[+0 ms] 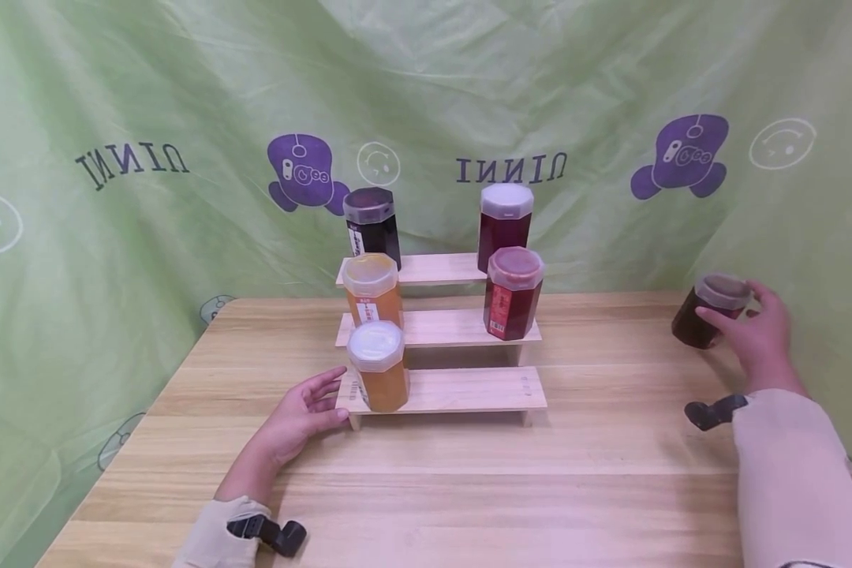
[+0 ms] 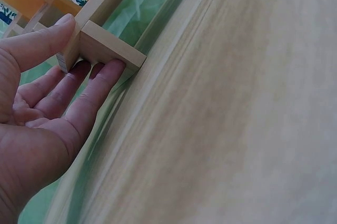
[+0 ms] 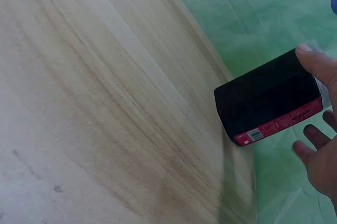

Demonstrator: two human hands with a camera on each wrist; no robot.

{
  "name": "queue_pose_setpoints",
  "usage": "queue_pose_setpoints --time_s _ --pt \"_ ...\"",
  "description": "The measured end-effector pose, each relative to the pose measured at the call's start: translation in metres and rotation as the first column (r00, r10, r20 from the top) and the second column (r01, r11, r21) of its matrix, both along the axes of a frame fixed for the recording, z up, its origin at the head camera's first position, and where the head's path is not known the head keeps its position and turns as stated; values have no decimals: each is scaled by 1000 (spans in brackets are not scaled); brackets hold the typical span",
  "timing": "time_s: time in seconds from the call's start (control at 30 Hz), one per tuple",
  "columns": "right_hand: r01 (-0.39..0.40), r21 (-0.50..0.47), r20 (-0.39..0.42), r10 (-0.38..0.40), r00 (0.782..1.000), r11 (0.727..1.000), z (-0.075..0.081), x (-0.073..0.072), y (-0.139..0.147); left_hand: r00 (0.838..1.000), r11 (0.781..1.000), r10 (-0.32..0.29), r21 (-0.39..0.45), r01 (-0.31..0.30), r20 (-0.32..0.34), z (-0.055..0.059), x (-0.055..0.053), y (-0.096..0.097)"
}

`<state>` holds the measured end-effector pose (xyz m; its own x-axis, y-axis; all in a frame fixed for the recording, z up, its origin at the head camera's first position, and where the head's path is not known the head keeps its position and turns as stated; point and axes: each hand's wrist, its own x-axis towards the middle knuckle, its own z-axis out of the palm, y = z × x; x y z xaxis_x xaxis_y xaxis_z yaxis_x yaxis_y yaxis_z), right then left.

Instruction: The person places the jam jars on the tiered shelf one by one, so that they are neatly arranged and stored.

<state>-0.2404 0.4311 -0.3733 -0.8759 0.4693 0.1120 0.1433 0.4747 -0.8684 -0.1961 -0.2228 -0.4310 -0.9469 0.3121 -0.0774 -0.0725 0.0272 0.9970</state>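
At the table's far right, my right hand (image 1: 763, 335) grips a dark jar (image 1: 699, 319) near its translucent lid. The jar tilts; its base is at the tabletop, though contact is unclear. In the right wrist view, the thumb lies on the dark jar (image 3: 268, 95), which has a red label, while lower fingers stand off it. My left hand (image 1: 301, 414) holds the left end of a three-step wooden shelf (image 1: 461, 394). In the left wrist view, the thumb is on the step's edge and fingers reach the shelf leg (image 2: 110, 47). An orange jar (image 1: 383, 383) stands beside that hand.
On the middle step stand another orange jar (image 1: 376, 304) and a red jar (image 1: 514, 296). The top step bears a black jar (image 1: 376, 225) and a dark red jar (image 1: 506, 225). A green printed curtain (image 1: 426, 95) hangs behind the wooden table (image 1: 468, 505).
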Motion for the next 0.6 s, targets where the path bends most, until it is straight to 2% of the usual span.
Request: queue_pose_setpoints --time_s 0.3,0.6 --pt "-65 13 -15 65 998 998 -3 -5 4 1000 1000 -5 -3 5 0 -1 0 0" --pt "38 -6 -39 -38 999 999 -5 -12 -3 1000 1000 -8 -5 8 -6 -1 0 -1"
